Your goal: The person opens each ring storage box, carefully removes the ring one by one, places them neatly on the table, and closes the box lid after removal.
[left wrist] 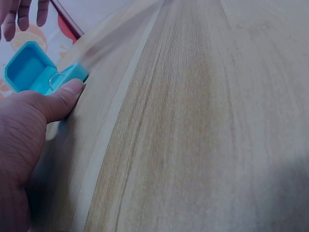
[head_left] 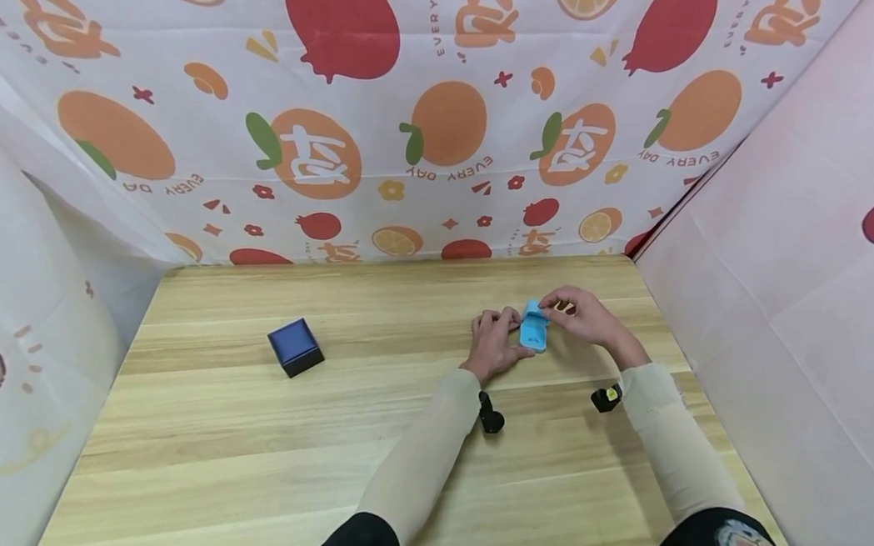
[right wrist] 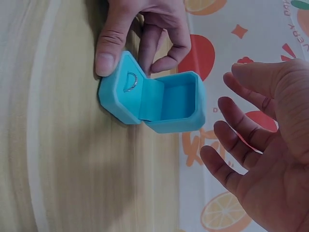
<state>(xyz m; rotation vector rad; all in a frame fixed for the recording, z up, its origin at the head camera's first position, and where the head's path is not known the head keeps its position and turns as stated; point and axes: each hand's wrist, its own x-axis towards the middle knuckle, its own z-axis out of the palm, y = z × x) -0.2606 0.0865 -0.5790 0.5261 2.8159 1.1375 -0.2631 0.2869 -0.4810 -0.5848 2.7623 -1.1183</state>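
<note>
A light-blue ring box (head_left: pixel 533 336) stands on the table with its lid raised. A thin silver ring (right wrist: pixel 131 82) sits in the slot of its base. My left hand (head_left: pixel 494 347) holds the base, its thumb (right wrist: pixel 106 63) on the front edge and the other fingers bent around the far side. Beside the lid is my right hand (head_left: pixel 588 317), its fingers (right wrist: pixel 236 145) loosely bent and holding nothing. A small gap separates it from the lid in the right wrist view. In the left wrist view the left thumb (left wrist: pixel 67 94) partly hides the base.
A dark blue box (head_left: pixel 295 348) with black sides lies on the left part of the wooden table (head_left: pixel 246 453). Fruit-patterned cloth (head_left: pixel 385 136) hangs behind the back edge. Small black devices are at the left wrist (head_left: pixel 491 418) and right wrist (head_left: pixel 606 398).
</note>
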